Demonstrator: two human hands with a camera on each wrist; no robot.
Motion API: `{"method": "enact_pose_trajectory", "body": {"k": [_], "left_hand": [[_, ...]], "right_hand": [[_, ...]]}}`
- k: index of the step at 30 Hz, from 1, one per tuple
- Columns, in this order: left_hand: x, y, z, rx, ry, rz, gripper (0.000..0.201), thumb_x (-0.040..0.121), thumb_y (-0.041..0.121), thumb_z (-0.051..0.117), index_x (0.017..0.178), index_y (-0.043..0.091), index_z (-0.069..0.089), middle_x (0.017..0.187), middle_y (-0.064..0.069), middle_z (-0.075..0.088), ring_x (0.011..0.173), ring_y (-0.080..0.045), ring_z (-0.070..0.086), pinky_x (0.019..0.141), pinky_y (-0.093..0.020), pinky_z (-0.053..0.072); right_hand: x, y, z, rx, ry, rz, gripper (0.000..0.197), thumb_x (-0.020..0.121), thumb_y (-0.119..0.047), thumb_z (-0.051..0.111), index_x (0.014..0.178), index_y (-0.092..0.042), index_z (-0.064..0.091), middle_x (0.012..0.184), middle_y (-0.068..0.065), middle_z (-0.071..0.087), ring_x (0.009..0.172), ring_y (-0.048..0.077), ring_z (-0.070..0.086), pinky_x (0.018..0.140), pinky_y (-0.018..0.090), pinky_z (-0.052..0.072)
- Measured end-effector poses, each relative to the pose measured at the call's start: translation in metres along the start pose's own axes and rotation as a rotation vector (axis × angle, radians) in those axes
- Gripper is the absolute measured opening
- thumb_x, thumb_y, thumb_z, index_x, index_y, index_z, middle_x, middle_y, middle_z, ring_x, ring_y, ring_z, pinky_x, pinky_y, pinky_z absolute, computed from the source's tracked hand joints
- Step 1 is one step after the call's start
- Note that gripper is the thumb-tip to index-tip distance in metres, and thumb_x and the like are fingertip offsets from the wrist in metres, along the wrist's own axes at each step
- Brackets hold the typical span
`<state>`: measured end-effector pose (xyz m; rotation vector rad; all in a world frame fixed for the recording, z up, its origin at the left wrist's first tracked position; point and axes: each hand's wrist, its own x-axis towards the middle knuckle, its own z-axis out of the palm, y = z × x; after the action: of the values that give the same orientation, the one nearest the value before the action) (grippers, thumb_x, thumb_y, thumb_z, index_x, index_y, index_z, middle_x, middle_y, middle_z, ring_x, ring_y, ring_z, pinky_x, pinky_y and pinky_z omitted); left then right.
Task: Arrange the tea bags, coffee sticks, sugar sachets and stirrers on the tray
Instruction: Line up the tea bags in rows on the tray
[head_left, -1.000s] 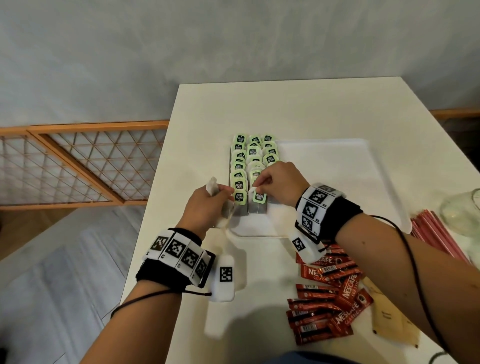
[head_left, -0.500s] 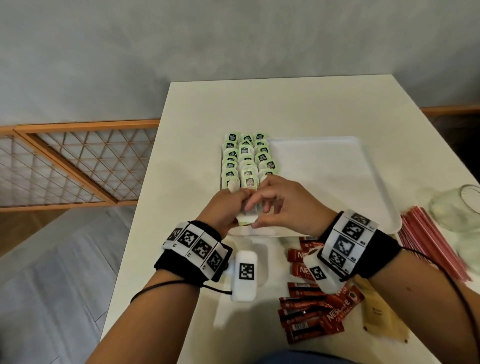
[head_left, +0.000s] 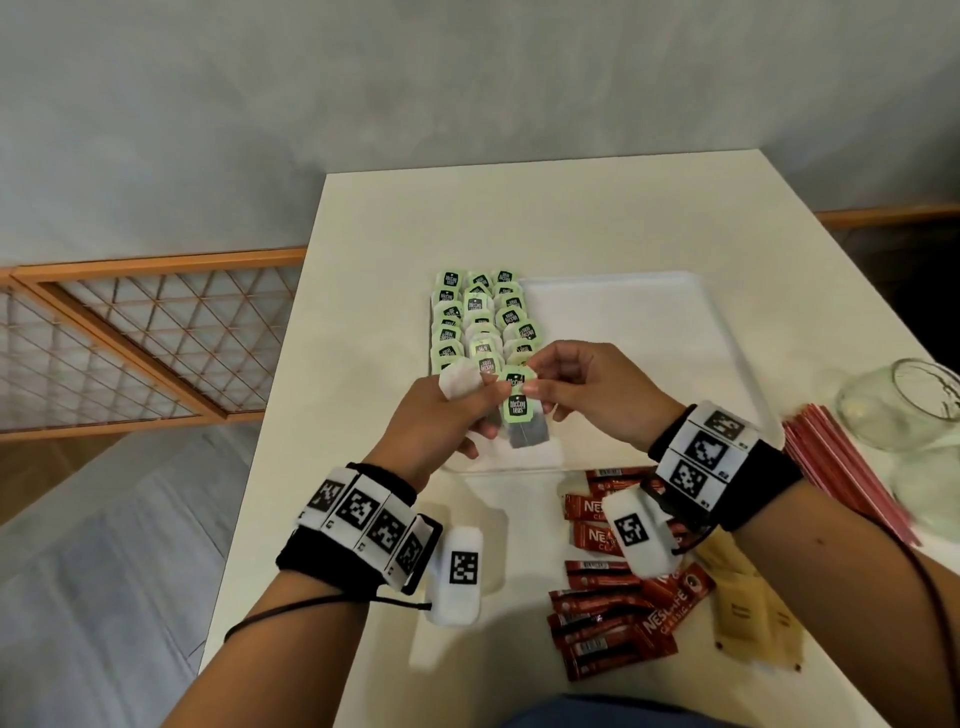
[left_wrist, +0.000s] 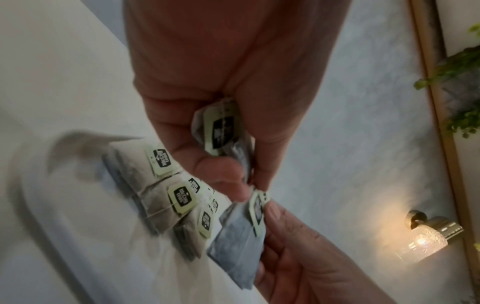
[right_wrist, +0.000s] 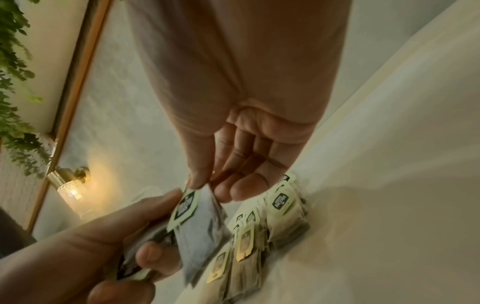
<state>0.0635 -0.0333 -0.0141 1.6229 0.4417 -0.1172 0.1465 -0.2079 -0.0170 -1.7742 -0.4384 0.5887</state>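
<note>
The right hand pinches the green-tagged paper tea bag by its top, long axis hanging toward the white plastic tray; the left hand grips spare bags just beside.

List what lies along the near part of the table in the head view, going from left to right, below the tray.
Left hand's wrist camera → coffee sticks → sugar sachets → red stirrers → glass jar.

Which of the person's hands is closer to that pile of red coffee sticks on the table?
Right. The right hand is above the tray, its wrist just over the coffee sticks; the left hand is farther to their left.
</note>
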Motion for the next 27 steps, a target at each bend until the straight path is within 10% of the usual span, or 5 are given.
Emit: {"method": "enact_pose_trajectory", "body": {"k": [10,23,27], "left_hand": [[0.005,-0.003,0.004,-0.099,0.090,-0.039,0.008,0.088,0.020,0.068,0.088,0.012,0.070,0.067,-0.001,0.065,0.053,-0.011,0.060,0.045,-0.022,0.044],[0.012,0.000,-0.030,-0.098,0.238,0.009,0.004,0.086,0.018,0.070,0.085,0.015,0.070,0.060,0.007,0.064,0.051,-0.010,0.058,0.043,-0.020,0.044],[0.013,-0.003,-0.035,-0.076,0.247,0.007,0.004,0.087,0.017,0.069,0.084,0.014,0.069,0.054,0.009,0.061,0.050,-0.010,0.056,0.043,-0.019,0.041]], "right_hand": [[-0.001,0.002,0.007,-0.314,0.116,-0.194,0.030,0.065,-0.019,0.088,0.091,-0.022,0.075,0.088,0.000,0.062,0.065,0.012,0.060,0.064,0.010,0.044],[0.012,0.000,-0.018,-0.244,-0.189,0.143,0.014,0.075,-0.007,0.080,0.084,-0.004,0.071,0.070,0.006,0.071,0.059,0.010,0.064,0.057,0.021,0.054],[0.025,0.011,-0.020,-0.288,-0.086,0.176,0.012,0.075,-0.004,0.080,0.084,-0.004,0.072,0.069,0.006,0.072,0.057,0.012,0.065,0.058,0.023,0.057]]}}
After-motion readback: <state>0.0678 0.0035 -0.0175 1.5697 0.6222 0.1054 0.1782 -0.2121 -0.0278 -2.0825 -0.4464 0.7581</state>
